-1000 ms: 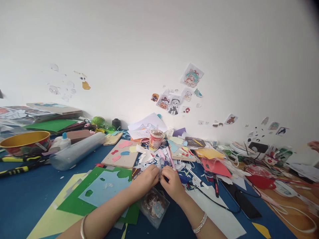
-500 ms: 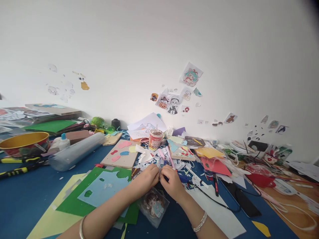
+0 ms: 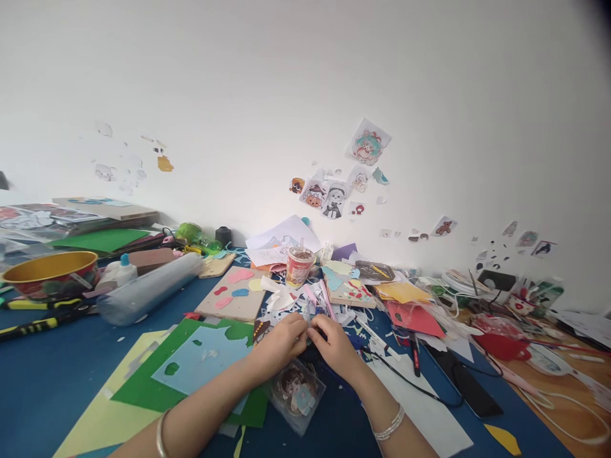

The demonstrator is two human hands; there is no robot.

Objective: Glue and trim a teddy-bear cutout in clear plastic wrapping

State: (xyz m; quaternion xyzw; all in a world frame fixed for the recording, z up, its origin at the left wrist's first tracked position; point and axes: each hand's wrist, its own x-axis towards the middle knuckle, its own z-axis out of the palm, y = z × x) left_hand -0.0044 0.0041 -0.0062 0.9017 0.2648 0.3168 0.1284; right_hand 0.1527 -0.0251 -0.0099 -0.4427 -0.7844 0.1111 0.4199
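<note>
My left hand (image 3: 279, 343) and my right hand (image 3: 337, 346) meet fingertip to fingertip over a blue table (image 3: 52, 375), pinching something small between them; what it is stays hidden by the fingers. Below the hands lies a clear plastic bag with a cartoon figure (image 3: 296, 391). Green and light blue craft sheets (image 3: 191, 369) lie under my left forearm. Paper scraps (image 3: 286, 302) are heaped just beyond my fingers.
A wooden board with coloured cut-outs (image 3: 233, 292), a small printed cup (image 3: 298, 266), a clear tube (image 3: 150, 287), a glue bottle (image 3: 121, 270) and a gold bowl (image 3: 50, 272) sit behind. A black phone (image 3: 465, 381) with cable lies right. Stickers (image 3: 365, 145) dot the wall.
Both hands stay together at the same spot. The right hand's fingers have shifted slightly upward and the wrist turned a little; the view has barely moved.
</note>
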